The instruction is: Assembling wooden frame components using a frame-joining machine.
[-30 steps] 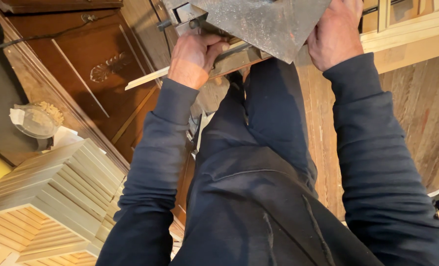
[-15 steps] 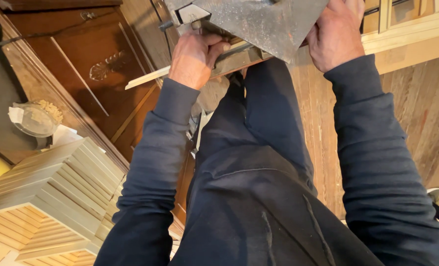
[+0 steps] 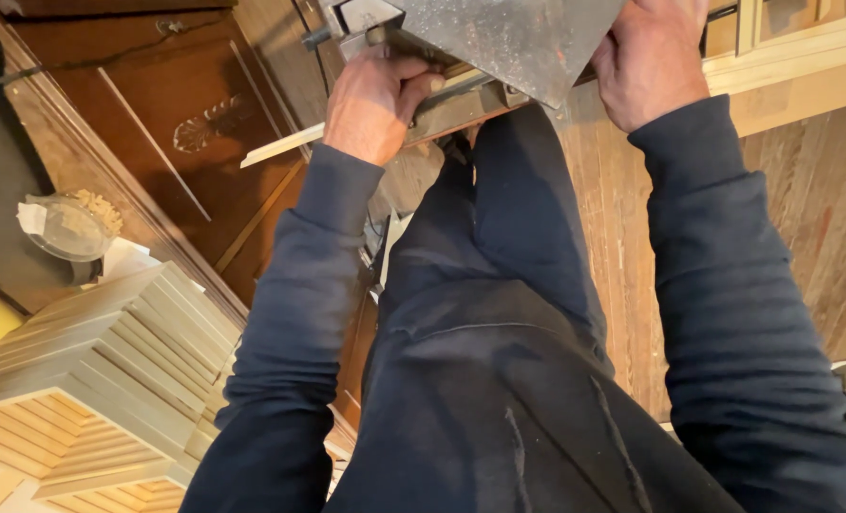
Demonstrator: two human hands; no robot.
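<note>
Wood strip [image 3: 290, 144] under left hand [image 3: 375, 104], beside dusty metal table [image 3: 508, 38], above dark carved panel [image 3: 166, 123].

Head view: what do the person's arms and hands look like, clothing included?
Both arms wear long dark navy sleeves of soft, sweatshirt-like fabric, creased at the elbows and ending in ribbed cuffs at the wrists. The left hand and right hand are bare: no gloves, and no rings or watch visible.
</note>
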